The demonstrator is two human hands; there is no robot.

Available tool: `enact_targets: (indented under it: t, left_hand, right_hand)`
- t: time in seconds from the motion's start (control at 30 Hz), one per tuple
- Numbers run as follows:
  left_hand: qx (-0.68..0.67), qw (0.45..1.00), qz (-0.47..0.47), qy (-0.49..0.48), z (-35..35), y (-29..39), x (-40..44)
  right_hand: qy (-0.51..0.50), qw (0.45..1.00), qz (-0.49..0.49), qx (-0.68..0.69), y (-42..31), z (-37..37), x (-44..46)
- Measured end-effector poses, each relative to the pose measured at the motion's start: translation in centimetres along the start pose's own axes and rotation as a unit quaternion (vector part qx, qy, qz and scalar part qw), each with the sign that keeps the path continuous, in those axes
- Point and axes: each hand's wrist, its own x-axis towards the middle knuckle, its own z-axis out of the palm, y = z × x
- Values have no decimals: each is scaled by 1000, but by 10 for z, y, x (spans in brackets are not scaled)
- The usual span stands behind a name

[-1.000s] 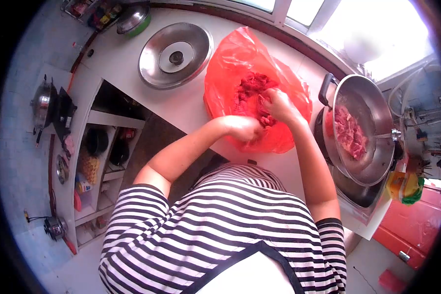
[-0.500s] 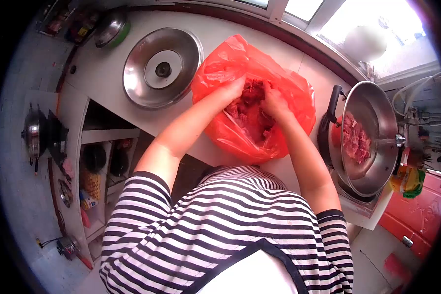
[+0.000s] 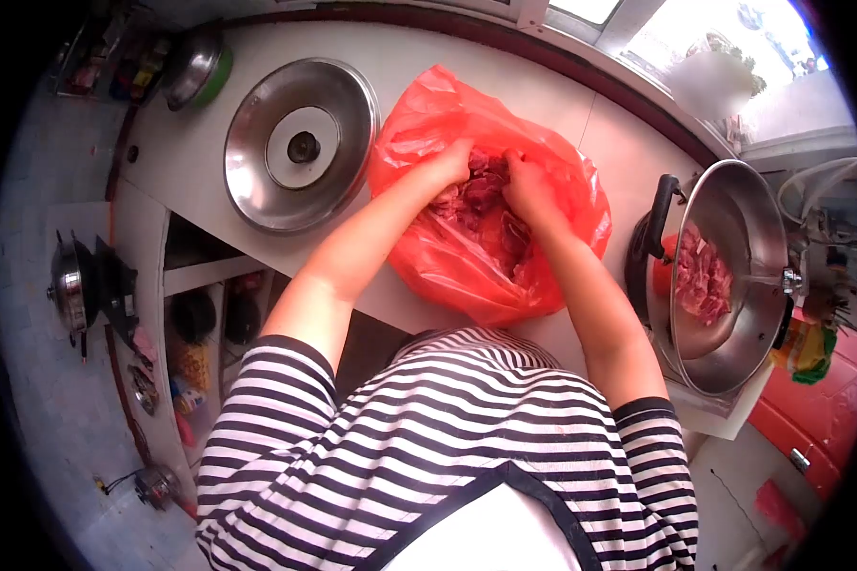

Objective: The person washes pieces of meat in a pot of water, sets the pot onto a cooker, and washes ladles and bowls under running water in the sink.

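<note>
The left hand (image 3: 455, 162) reaches into the mouth of the red bag (image 3: 433, 271), its fingers hidden among meat (image 3: 484, 186) and plastic, so I cannot tell whether that grip is spread or pinching. The right hand (image 3: 530, 190) is beside the meat on the opposite side, fingers bent inward; whether they press together on a piece cannot be made out either. Both look to be touching the meat, which lies in the bag between them.

The likeliest trouble, I judge, is slipping: the pieces look moist, and a loose grip could let one drop. The thin plastic might also get caught along with the meat, and a hard pull could then tear it or drag the whole bag, which sits near the front of the white desk (image 3: 543, 71), just beside the striped shirt (image 3: 467, 400).

Farther out, a pan (image 3: 738, 357) stands on the right, apart from the bag, with more meat lying in it. Drips could fall in the gap if wet meat crossed it. To the left, a round lid (image 3: 257, 119) rests close to the bag, where a swinging forearm might knock it.
</note>
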Motion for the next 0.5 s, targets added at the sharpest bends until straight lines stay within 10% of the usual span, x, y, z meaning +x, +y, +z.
enact_targets:
  t: [0.27,0.5]
  left_hand:
    - [-36,995,-23,84,-33,28,-22]
    - [-482,860,-153,-66,-31,42,-35]
  right_hand:
    - [-51,911,111,394,1,-12,-2]
    - [-113,835,147,518,-18,-5,-19]
